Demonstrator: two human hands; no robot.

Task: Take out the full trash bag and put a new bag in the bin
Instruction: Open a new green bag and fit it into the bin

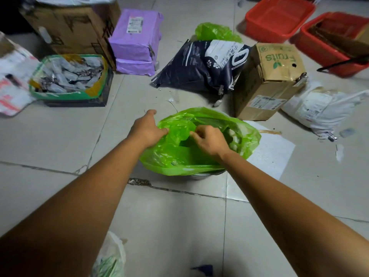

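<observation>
Both bare forearms reached from the bottom edge down to the green trash bag [199,142], which sat in the bin [201,175] on the tiled floor [60,140]. Left hand [147,127] and right hand [209,139] each pinched the bag's gathered plastic near its mouth, beside a cardboard box [267,80].

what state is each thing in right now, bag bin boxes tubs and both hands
green trash bag: in the bin, mouth open, rim being gathered
bin: upright, mostly hidden by the bag
left hand: pinching the bag's rim
right hand: pinching the bag's rim
fruits box: closed, dented
dark pet bag: slumped on the floor
near red tub: empty
far red tub: holds cardboard
</observation>
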